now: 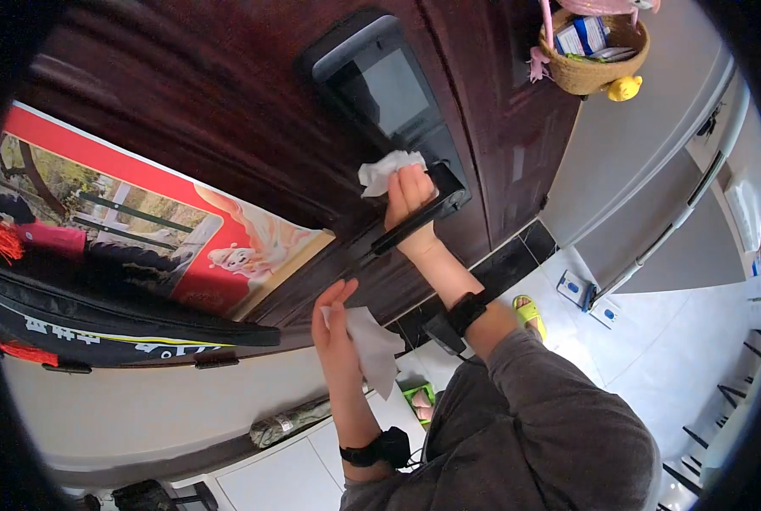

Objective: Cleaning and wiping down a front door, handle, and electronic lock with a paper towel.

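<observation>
My right hand (411,195) is shut on a crumpled white tissue (380,174). It reaches behind the black lever handle (412,223) of a smart door lock, and the tissue lies against the lower end of the lock panel (393,102). The handle crosses in front of my palm and wrist. Lower and to the left, my left hand (337,332) holds a second white tissue (374,348), which hangs loosely from the thumb side. That hand is apart from the dark reddish-brown wooden door (182,102).
A poster (131,172) hangs on the door at left, near a long black bag (131,313) bearing writing. At upper right is a woven basket (585,73) with packets. A white cabinet (284,479) stands below; a floor-standing rail with a white base (588,297) is at right.
</observation>
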`<state>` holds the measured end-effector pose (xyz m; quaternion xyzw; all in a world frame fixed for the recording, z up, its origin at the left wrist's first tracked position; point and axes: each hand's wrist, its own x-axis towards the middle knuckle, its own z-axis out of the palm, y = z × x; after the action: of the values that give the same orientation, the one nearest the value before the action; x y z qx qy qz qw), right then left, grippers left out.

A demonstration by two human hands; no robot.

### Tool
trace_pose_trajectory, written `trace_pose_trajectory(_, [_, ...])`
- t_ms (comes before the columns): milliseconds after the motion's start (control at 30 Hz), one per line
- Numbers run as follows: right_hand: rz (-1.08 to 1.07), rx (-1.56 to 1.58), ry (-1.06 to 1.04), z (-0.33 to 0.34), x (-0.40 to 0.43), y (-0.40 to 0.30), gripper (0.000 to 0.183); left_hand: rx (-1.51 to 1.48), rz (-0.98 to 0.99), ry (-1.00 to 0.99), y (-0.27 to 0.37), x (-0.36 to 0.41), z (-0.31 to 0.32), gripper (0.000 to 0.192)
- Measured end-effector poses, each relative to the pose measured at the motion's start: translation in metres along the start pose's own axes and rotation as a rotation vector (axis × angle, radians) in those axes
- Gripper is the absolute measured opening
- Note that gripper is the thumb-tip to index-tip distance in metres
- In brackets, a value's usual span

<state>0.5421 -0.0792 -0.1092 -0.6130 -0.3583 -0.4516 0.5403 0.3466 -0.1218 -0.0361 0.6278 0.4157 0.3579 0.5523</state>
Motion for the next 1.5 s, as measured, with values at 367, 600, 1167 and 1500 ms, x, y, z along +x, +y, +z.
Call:
trace_pose_trajectory(367, [0.267, -0.056, -0.417, -0.05, -0.128, 0.026, 0.045, -0.043, -0.072, -0.078, -0.002, 0.005, 0.023, 0.025])
trace_pose_trajectory(600, [0.648, -0.021, -0.452, -0.085, -0.173, 0.061, 0.053, -0.044, -0.031, -0.133, -0.005, 0.005, 0.038, 0.027])
trace_pose_trajectory(1167, [0.7, 0.313, -0.234, -0.076, -0.064, 0.064, 0.022, -0.106, -0.045, -0.187, -0.009, 0.008, 0.052, 0.024])
trace_pose_trajectory(1500, [0.579, 0.291, -0.173, -0.091, -0.026, 0.074, 0.024, -0.042, -0.039, -0.191, -0.006, 0.006, 0.052, 0.025])
